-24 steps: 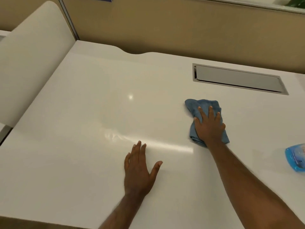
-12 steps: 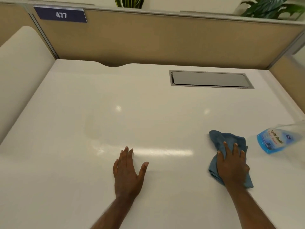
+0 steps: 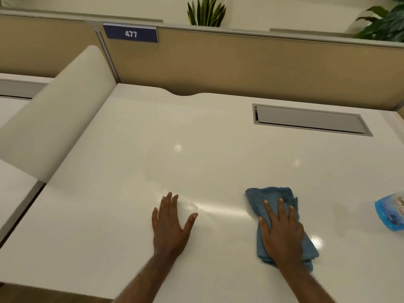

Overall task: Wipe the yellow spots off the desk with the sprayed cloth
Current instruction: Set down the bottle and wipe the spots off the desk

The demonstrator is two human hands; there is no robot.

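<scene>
The white bench [image 3: 218, 162] fills most of the view, its glossy top catching pale light reflections, and no yellow spots can be made out on it. Behind the bench stands a tan partition wall [image 3: 251, 68], and a blue number plate [image 3: 131, 33] reading 477 hangs on that wall's upper edge, toward its left end. A white rounded side panel [image 3: 56, 130] rises at the bench's left edge. Green plants [image 3: 206, 12] show above the wall. A grey rectangular cable hatch [image 3: 310, 119] is set flush into the bench near its far right corner.

The blue cloth [image 3: 269, 196] lies bunched on the bench, nearer the front edge than the hatch and to the right of the bench's middle. The right hand [image 3: 282, 232] presses flat on top of the cloth, fingers spread and extended toward the wall, covering its middle so that cloth shows beyond the fingertips and to the hand's right. The left hand [image 3: 169, 226] rests palm down directly on the bare bench, left of the cloth and well apart from it, fingers together and thumb splayed out; it holds nothing. A blue spray bottle [image 3: 391, 213] lies at the bench's right edge, to the right of the cloth, cut off by the frame.
</scene>
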